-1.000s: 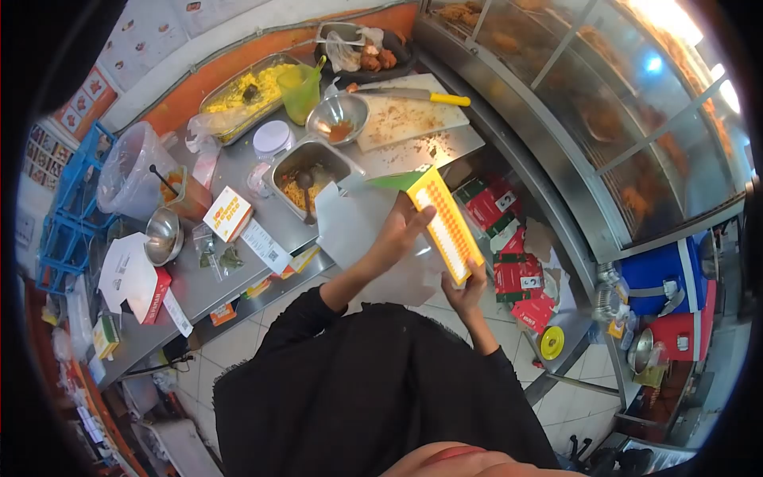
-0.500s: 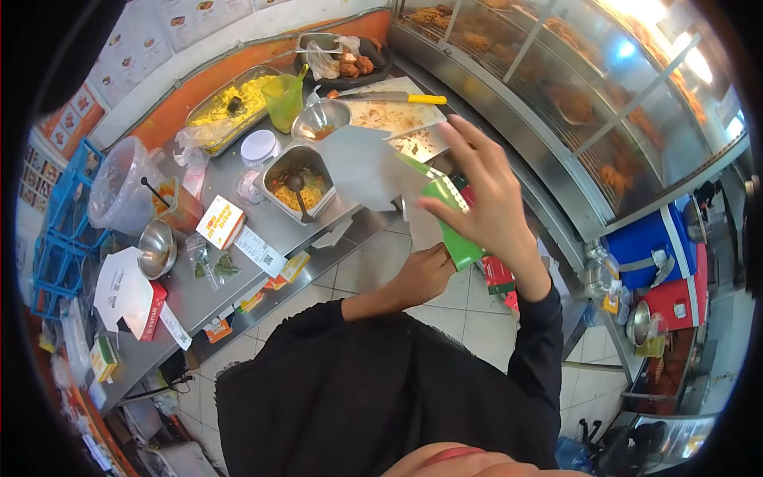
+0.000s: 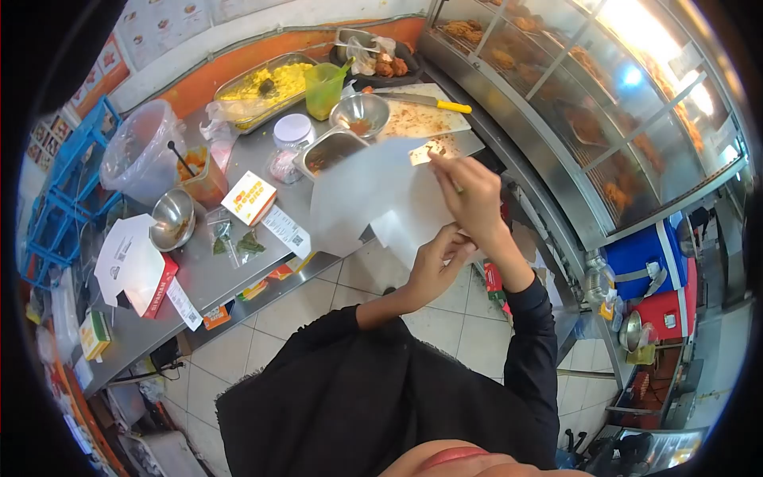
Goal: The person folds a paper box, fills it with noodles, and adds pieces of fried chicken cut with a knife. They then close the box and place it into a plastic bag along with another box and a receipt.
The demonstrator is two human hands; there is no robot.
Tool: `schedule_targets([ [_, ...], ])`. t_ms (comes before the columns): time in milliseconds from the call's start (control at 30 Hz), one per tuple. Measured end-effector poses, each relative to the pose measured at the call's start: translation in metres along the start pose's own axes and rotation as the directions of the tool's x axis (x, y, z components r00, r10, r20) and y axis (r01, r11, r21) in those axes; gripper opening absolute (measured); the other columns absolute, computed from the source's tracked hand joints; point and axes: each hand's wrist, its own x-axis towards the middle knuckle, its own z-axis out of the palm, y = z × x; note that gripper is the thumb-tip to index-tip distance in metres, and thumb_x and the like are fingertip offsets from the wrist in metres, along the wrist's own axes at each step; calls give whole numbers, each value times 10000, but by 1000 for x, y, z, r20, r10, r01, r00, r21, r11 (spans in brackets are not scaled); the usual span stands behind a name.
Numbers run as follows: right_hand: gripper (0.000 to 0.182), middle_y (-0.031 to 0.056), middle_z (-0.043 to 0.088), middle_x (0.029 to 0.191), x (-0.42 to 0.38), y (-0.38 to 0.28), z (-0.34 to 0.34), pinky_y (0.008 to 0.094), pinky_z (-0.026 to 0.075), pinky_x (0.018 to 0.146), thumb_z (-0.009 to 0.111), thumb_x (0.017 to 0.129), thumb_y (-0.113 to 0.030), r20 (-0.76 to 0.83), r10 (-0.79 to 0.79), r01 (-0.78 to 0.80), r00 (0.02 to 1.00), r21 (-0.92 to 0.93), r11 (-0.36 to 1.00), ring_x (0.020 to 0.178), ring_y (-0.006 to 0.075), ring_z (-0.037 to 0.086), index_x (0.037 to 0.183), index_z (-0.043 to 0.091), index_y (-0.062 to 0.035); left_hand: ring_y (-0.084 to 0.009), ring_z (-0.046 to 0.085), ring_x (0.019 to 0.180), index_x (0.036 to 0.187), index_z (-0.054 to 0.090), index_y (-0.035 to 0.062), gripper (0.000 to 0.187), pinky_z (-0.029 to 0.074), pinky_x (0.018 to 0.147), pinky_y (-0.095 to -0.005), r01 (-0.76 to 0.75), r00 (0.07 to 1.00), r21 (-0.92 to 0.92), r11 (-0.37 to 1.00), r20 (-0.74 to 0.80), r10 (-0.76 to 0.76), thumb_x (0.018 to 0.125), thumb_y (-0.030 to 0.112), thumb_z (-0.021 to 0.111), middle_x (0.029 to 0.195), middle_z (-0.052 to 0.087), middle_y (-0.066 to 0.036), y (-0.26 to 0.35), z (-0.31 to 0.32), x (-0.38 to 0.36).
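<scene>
A food box of thin card, its white inner face toward me, is held up in front of my body and blurred by motion. My left hand pinches its lower right edge. Higher up, my right hand has its fingers closed on the right edge of the same card. The box covers much of the steel food tray behind it. Past the box lie a white cutting board with brown crumbs and a yellow-handled knife.
On the steel counter stand a folded white-and-red box, a small printed box, metal bowls and a purple-lidded jar. A tray of yellow food sits along the wall. At right is a glass display case.
The card box has turned from its green side to its white side and spread wider toward me. My right hand's spread fingers have closed on its edge. The view has shifted slightly.
</scene>
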Motion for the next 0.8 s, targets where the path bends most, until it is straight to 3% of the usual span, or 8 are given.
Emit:
schedule_targets([
  [100,157,106,575,640,6,-16,4,244,422,486,602,680,-1,-22,277,-274,961,93,957,527,163,550,837,618,-12,-212,473,988,1200,280,1,524,462,751,-286,-63,991,41,997,-113,68,779,134,562,1166,365,-134,4,-4,-9],
  [233,134,116,580,645,7,-27,24,239,431,495,594,685,-14,-64,122,-124,991,-40,991,543,163,569,817,621,-10,-213,481,964,1185,302,-9,523,478,698,-281,-46,989,-120,992,-144,29,768,146,577,1171,353,-132,20,-19,-23],
  [367,121,110,561,594,7,-32,35,234,420,476,600,697,-72,51,160,-162,986,25,986,509,135,548,796,623,-6,-154,511,864,1138,361,-9,452,458,690,-294,33,979,-61,998,-200,-45,771,153,569,1011,478,-108,23,-32,-27],
  [433,140,74,521,529,12,-35,26,212,376,449,603,704,-93,264,384,-409,885,47,911,473,76,478,809,623,-2,-149,526,813,1106,395,-24,428,467,633,-288,3,974,72,997,-226,13,776,184,570,959,509,-118,12,-36,-32],
  [567,190,29,508,515,24,-17,3,195,337,444,613,724,-128,416,370,-448,831,106,888,490,19,407,885,626,-28,-75,493,758,974,494,-25,278,410,586,-236,167,957,40,985,-247,-152,821,207,500,840,551,-76,13,-33,-45],
  [633,201,32,551,564,32,-21,-16,197,367,475,612,728,-125,495,390,-487,776,79,870,518,19,425,907,623,-34,-79,486,797,984,487,-20,240,398,670,-228,100,950,-337,936,-247,-190,843,170,446,869,545,-55,9,-26,-50],
  [733,196,16,564,576,21,-20,-39,205,379,497,602,742,-128,493,276,-439,825,252,863,531,17,423,915,622,-38,-84,476,821,984,487,-25,228,376,728,-228,-97,894,-330,939,-444,-64,858,142,397,874,536,-34,15,7,-52],
  [800,197,25,586,675,0,-29,-57,223,404,533,610,655,-93,399,-127,92,908,107,990,590,85,489,845,616,-45,-88,476,825,990,487,-24,226,376,734,-233,-67,919,-281,957,-391,-50,856,134,397,878,534,-40,21,21,-54],
])
